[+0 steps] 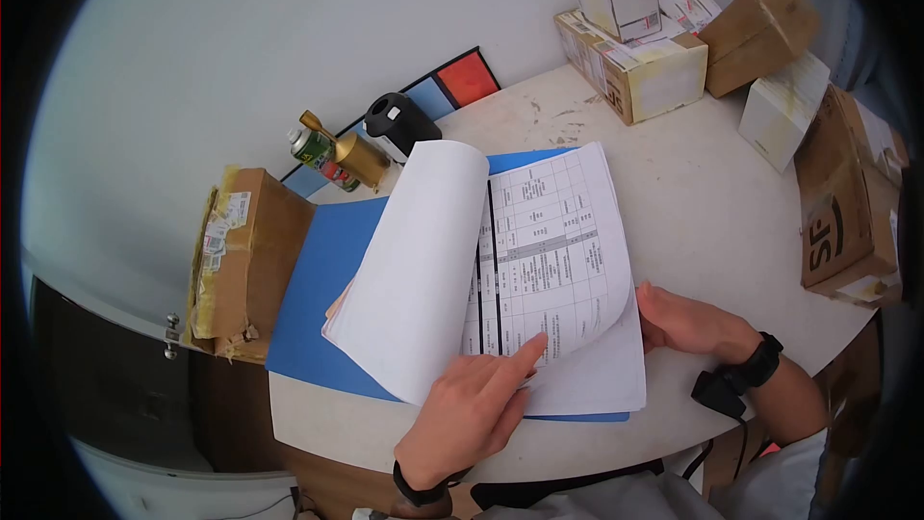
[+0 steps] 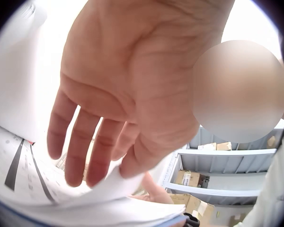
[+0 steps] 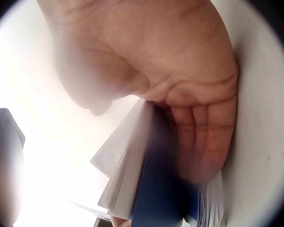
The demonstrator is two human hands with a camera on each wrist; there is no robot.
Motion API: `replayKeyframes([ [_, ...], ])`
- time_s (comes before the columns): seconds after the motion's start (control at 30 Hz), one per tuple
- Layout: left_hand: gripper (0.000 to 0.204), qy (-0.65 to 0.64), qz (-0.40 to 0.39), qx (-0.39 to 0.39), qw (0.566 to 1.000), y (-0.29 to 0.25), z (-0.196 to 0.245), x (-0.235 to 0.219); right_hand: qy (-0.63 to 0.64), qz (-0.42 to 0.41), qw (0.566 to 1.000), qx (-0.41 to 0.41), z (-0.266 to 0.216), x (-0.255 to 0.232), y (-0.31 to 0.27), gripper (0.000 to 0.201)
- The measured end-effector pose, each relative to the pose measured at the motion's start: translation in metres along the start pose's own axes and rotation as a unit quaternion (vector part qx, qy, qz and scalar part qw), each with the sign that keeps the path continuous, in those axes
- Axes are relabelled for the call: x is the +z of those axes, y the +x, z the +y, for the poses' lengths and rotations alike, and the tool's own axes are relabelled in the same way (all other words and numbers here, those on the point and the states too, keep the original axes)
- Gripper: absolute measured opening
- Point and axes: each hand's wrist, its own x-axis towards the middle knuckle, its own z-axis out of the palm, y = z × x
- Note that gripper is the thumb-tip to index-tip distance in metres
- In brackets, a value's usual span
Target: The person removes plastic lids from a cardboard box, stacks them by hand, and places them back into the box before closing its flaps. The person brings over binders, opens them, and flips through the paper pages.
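My left hand (image 1: 467, 414) is over the lower edge of a stack of papers, pinching a printed page (image 1: 539, 265) between thumb and index finger. That page bears a table, and its lower right part curls up, showing as a white fold (image 2: 111, 187) by the thumb in the left wrist view. A turned-over white sheet (image 1: 414, 260) arches up on the left. Beneath the papers spreads a blue folder (image 1: 313, 313). My right hand (image 1: 683, 318) is at the stack's right edge, its fingers (image 3: 213, 127) extended against the dark blue cover (image 3: 158, 189).
A brown carton (image 1: 255, 255) stands left of the folder. Behind it are a green spray can (image 1: 322, 156), a gold-coloured can (image 1: 361, 159) and a black-topped container (image 1: 404, 120). Several boxes, including a cardboard box (image 1: 837, 212), crowd the right side of the white table (image 1: 698, 212).
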Motion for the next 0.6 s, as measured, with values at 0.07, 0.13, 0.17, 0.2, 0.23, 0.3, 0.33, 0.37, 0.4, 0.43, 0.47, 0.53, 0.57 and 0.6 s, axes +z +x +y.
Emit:
replayKeyframes([
  [0.07,0.060,0.001,0.010,-0.015,1.000,-0.002,0.000,0.002,0.003,0.002,1.000,0.003,0.000,0.000,0.000,0.093],
  [0.13,0.054,-0.064,0.216,-0.066,0.972,-0.006,-0.008,0.005,0.002,-0.005,1.000,0.003,0.000,-0.001,0.001,0.093],
  [0.17,0.045,-0.085,0.264,-0.157,0.948,-0.015,-0.019,-0.001,0.002,-0.010,1.000,0.003,0.000,-0.002,0.000,0.093],
  [0.2,0.042,-0.058,0.343,-0.218,0.912,-0.022,-0.029,-0.007,0.005,-0.008,1.000,0.001,-0.001,-0.004,0.000,0.093],
  [0.23,0.054,-0.075,0.409,-0.274,0.867,-0.029,-0.035,-0.015,0.008,-0.032,0.999,0.016,-0.004,-0.006,0.001,0.090],
  [0.3,0.077,0.051,0.507,-0.334,0.793,-0.050,-0.050,-0.021,0.015,-0.054,0.998,0.029,-0.004,-0.006,0.000,0.090],
  [0.33,0.077,0.070,0.541,-0.307,0.779,-0.050,-0.048,-0.021,0.009,-0.030,0.999,0.013,-0.003,-0.003,0.000,0.090],
  [0.37,0.077,0.089,0.575,-0.283,0.762,-0.049,-0.042,-0.018,0.000,-0.010,1.000,-0.002,-0.003,0.000,0.002,0.092],
  [0.4,0.078,0.048,0.538,-0.258,0.801,-0.046,-0.030,-0.013,-0.003,-0.017,1.000,0.002,-0.002,0.001,0.003,0.092],
  [0.43,0.079,0.006,0.499,-0.230,0.835,-0.041,-0.018,-0.008,0.003,-0.009,1.000,0.001,0.000,0.000,0.002,0.092],
  [0.47,0.080,-0.016,0.367,-0.182,0.912,-0.037,-0.010,-0.006,0.008,0.001,1.000,-0.002,0.000,0.000,0.002,0.092],
  [0.53,0.083,-0.021,0.153,-0.072,0.985,-0.018,0.003,-0.002,0.005,0.015,1.000,-0.002,-0.002,0.004,0.001,0.093],
  [0.57,0.086,-0.004,0.079,-0.018,0.997,-0.005,0.009,0.003,0.008,0.032,0.999,-0.003,-0.003,0.003,0.000,0.094],
  [0.6,0.086,-0.006,0.079,-0.015,0.997,0.002,0.012,0.008,0.007,0.036,0.999,-0.003,-0.002,0.002,-0.001,0.094],
])
